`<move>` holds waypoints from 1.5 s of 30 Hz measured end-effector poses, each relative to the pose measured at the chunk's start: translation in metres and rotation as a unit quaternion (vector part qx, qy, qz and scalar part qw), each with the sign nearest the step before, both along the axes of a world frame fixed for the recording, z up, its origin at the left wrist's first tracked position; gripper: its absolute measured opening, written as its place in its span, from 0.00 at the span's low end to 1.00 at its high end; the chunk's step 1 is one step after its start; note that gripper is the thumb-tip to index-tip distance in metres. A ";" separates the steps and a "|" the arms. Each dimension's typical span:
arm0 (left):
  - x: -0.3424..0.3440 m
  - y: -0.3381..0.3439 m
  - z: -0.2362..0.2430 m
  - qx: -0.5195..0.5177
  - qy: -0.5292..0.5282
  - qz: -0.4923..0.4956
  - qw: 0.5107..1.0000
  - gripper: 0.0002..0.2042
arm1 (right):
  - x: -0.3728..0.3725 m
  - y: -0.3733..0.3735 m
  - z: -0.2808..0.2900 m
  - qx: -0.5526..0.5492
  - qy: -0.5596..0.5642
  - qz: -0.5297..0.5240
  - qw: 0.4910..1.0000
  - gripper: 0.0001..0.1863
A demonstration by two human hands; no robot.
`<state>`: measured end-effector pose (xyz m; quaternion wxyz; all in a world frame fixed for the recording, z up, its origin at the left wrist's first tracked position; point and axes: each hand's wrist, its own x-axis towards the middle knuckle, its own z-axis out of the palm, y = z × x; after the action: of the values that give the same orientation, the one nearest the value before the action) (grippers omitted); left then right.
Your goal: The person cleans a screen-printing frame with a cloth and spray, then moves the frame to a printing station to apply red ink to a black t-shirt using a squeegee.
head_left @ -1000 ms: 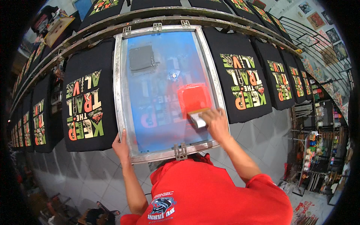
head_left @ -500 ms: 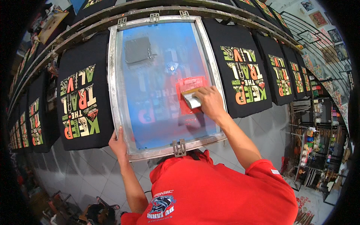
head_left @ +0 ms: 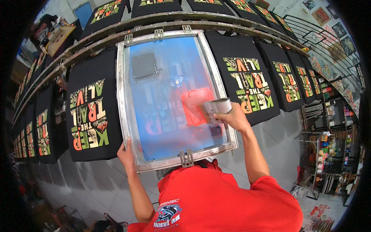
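Observation:
A silk-screen frame with silver metal edges and blue mesh lies in front of me over a dark shirt. The shirt's print shows faintly through the mesh. My left hand grips the frame's left edge near its lower corner, thumb on top. In my right hand is a squeegee with a pale metal-looking holder, tilted over the right part of the mesh. Whether its blade touches the mesh I cannot tell. Wet red ink forms a rectangular patch beside it. Towards the upper left sits a dark grey square patch.
Black printed shirts hang in a row to the left, and more shirts to the right. Metal rails run behind the frame, with clips at its top. A clamp sits on the near edge. Shelves stand at right.
My right hand has swung the squeegee rightward and turned it, uncovering more of the red patch. My left hand keeps its hold on the frame. The whole view has shifted slightly.

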<state>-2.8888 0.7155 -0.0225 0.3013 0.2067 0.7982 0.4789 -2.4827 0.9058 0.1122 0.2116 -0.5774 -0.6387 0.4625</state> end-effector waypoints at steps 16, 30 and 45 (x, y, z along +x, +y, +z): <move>-0.015 -0.006 0.019 0.013 -0.055 -0.022 0.998 0.18 | 0.061 0.056 -0.051 -0.060 0.511 -0.291 0.807 0.22; -0.034 -0.050 0.068 0.062 0.018 -0.001 0.998 0.22 | -0.011 0.037 -0.031 -0.052 0.490 -0.282 0.823 0.22; -0.309 -0.250 0.090 0.033 0.072 0.070 0.994 0.26 | -0.332 -0.109 -0.044 -0.112 0.504 -0.169 0.839 0.23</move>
<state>-3.1974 0.4656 0.0671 0.2020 0.1937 0.8139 0.5091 -2.8146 0.7972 0.0678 0.5129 -0.3832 -0.2799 0.7154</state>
